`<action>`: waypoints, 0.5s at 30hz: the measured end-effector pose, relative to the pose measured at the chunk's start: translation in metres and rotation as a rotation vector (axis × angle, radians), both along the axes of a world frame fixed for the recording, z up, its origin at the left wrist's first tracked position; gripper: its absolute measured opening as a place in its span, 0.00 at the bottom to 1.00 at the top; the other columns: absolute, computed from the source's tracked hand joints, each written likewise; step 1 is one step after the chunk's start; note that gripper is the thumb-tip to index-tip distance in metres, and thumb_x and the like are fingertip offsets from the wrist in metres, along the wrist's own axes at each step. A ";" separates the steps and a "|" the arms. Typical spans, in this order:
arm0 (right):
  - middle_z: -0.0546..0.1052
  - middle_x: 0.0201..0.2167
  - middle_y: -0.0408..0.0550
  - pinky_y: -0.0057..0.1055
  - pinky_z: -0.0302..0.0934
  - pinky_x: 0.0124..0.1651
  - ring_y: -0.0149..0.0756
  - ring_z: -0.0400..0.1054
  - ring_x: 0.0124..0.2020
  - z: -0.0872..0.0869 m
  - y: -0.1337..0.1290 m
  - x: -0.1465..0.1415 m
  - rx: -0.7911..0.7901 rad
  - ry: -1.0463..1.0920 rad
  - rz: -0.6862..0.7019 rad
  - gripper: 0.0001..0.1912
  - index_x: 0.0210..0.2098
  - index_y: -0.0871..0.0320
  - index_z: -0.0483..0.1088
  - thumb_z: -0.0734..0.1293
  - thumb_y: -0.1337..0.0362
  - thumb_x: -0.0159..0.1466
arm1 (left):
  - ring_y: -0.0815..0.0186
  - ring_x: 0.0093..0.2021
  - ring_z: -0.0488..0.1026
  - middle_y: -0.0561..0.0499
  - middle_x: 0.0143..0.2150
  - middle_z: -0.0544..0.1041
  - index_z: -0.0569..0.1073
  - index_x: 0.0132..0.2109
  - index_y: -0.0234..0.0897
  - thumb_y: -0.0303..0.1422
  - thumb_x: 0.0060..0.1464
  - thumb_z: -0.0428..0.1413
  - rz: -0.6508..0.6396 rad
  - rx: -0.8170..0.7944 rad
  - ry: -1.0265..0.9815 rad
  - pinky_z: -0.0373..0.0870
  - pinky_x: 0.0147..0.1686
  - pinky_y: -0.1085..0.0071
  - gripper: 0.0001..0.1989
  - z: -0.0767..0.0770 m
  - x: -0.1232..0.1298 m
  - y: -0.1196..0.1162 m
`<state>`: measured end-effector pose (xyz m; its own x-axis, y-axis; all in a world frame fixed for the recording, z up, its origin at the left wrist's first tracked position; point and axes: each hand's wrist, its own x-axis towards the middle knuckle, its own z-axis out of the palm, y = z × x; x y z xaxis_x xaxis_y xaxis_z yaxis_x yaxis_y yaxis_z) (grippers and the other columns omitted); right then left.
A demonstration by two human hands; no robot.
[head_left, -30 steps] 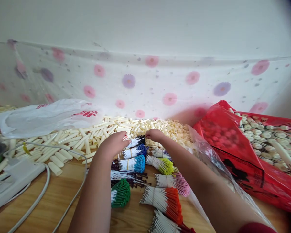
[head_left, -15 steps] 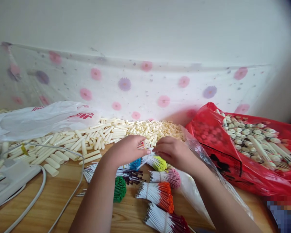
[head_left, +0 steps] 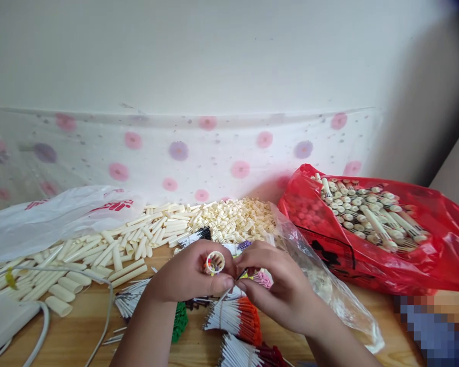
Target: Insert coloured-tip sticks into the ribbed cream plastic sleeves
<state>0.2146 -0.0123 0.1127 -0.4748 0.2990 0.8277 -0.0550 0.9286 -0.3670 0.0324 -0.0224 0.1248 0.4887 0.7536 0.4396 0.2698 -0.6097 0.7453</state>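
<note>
Left hand is gripping a cream tube; right hand is pinching a thin stick; before me, bundled sticks are lying on the desk.

In the left hand, at lower centre, holds a round cream holder — just beside it, in the right hand, pinches a thin stick. Lower still, shows orange-tipped sticks on a wooden table; at left, cream tubes and a white bag; at right — a red bag.
</note>
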 end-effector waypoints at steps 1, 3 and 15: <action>0.71 0.32 0.44 0.28 0.61 0.36 0.29 0.65 0.33 -0.003 -0.001 -0.001 -0.029 0.051 -0.006 0.15 0.41 0.55 0.62 0.64 0.73 0.55 | 0.69 0.23 0.67 0.52 0.22 0.71 0.69 0.26 0.34 0.32 0.44 0.54 -0.010 0.013 -0.018 0.66 0.23 0.75 0.05 -0.001 0.001 0.000; 0.70 0.32 0.43 0.27 0.61 0.34 0.28 0.64 0.31 -0.007 -0.001 -0.003 -0.099 0.129 -0.013 0.16 0.41 0.54 0.61 0.64 0.73 0.54 | 0.68 0.24 0.69 0.51 0.22 0.72 0.69 0.26 0.34 0.32 0.44 0.54 -0.015 0.032 -0.042 0.68 0.24 0.74 0.05 -0.001 0.003 0.000; 0.72 0.32 0.45 0.34 0.65 0.35 0.32 0.67 0.35 -0.009 0.002 -0.002 -0.009 0.372 -0.010 0.18 0.41 0.53 0.65 0.61 0.79 0.54 | 0.68 0.30 0.70 0.50 0.28 0.74 0.72 0.32 0.36 0.32 0.47 0.56 0.075 0.217 -0.008 0.68 0.30 0.73 0.05 -0.003 0.007 0.008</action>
<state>0.2127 -0.0106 0.1042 -0.1394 0.3106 0.9402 -0.1768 0.9264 -0.3323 0.0392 -0.0146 0.1223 0.4312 0.6749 0.5988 0.3149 -0.7345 0.6011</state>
